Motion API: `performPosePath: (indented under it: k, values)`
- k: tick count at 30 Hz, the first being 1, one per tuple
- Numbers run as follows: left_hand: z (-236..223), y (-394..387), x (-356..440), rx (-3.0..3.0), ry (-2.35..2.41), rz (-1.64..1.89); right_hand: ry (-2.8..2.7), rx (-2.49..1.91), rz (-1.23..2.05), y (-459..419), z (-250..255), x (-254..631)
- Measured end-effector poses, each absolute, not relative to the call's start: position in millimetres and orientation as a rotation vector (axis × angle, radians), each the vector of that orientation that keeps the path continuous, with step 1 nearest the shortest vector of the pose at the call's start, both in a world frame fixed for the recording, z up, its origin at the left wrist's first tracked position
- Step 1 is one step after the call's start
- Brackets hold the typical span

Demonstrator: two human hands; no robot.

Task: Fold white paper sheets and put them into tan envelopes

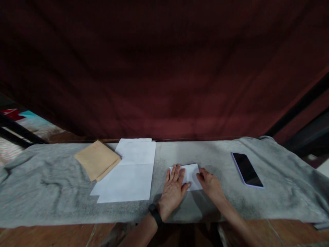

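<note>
A small folded white paper (191, 171) lies on the grey cloth (51, 185) in front of me. My left hand (173, 190) rests flat on its left part, fingers stretched out and together, with a black band on the wrist. My right hand (210, 183) presses on the paper's right edge with its fingers curled down; I cannot see anything inside them.
A stack of white sheets (131, 171) lies to the left, with tan envelopes (97, 159) beside it. A dark phone (247, 169) lies face up at the right. A dark red curtain (164, 68) hangs behind the cloth-covered surface. The wooden front edge (51, 235) runs below.
</note>
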State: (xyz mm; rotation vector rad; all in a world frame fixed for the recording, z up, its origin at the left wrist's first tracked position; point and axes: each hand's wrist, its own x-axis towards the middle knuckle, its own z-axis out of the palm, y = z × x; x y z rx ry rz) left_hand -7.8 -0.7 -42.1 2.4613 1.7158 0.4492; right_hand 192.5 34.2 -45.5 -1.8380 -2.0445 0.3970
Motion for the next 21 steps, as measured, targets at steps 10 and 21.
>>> performPosePath:
  k: [10,21]
  values:
    - [-48,-2,-9,2.483,1.72,0.444,-2.044,-1.883,0.143,30,-50,187]
    - [-49,-1,-14,2.558,1.693,0.381,-2.402,-1.377,-0.045,11,-67,148]
